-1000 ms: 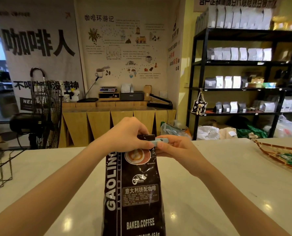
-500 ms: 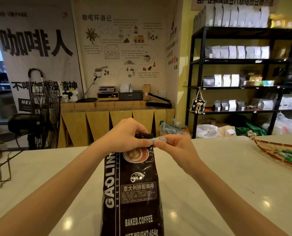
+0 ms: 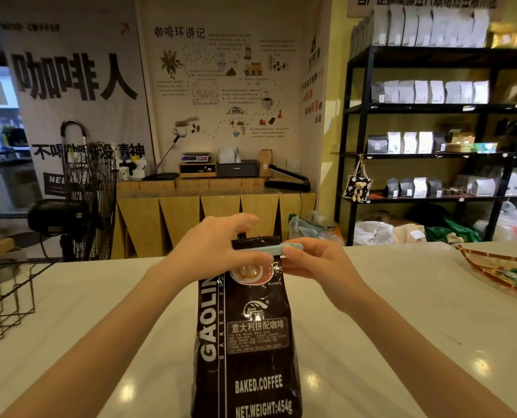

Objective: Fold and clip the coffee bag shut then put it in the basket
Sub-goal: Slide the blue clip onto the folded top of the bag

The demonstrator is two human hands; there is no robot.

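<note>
A tall black coffee bag (image 3: pixel 251 342) printed "GAOLIN BAKED.COFFEE" stands upright on the pale counter in front of me. Its top is folded over. A light blue bag clip (image 3: pixel 276 248) lies across the fold. My left hand (image 3: pixel 218 245) grips the bag's top from the left, its fingers over the fold. My right hand (image 3: pixel 311 263) pinches the clip's right end. A black wire basket (image 3: pixel 6 297) stands at the counter's left edge. A woven tray-like basket (image 3: pixel 498 267) with green packets sits at the far right.
The pale counter (image 3: pixel 402 327) runs left to right under my arms. Beyond it stand a black floor fan (image 3: pixel 85 194), a wooden back counter (image 3: pixel 215 218) with a scale and a sealer, and black shelves (image 3: pixel 432 131) of coffee bags.
The view has tilted slightly. My left hand's fingers have lifted a little off the fold, so more of the blue clip shows across the bag's top. Both hands stay at the bag's top.
</note>
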